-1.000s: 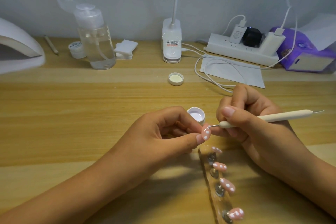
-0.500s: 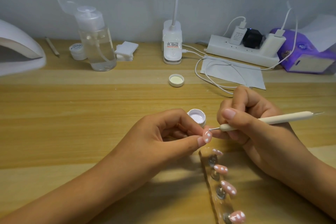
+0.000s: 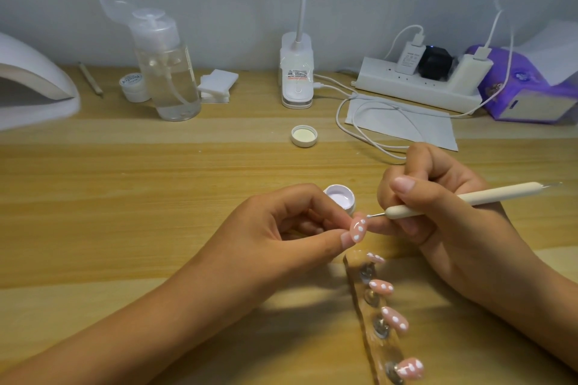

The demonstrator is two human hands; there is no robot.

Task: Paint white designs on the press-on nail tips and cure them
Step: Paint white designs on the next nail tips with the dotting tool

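My left hand (image 3: 281, 234) pinches a pink nail tip (image 3: 358, 230) with white dots between thumb and forefinger. My right hand (image 3: 438, 212) grips a cream dotting tool (image 3: 488, 198) like a pen; its metal point touches the top of that tip. An open pot of white gel (image 3: 340, 198) sits just behind the left fingers. A clear holder strip (image 3: 375, 322) runs toward me, carrying several more pink tips with white dots, such as one nail tip (image 3: 394, 319) mid-strip. The white curing lamp (image 3: 28, 84) stands at the far left.
On the wooden desk (image 3: 125, 197) lie a loose pot lid (image 3: 304, 135), a clear pump bottle (image 3: 165, 72), a small jar (image 3: 134, 87), cotton pads (image 3: 217, 86), a desk lamp base (image 3: 296, 78), a power strip (image 3: 419, 84) with cables, paper (image 3: 406, 125) and a purple tissue pack (image 3: 525, 87).
The dotting tool's point has shifted slightly up to the top of the held nail tip. Both hands otherwise stay in place.
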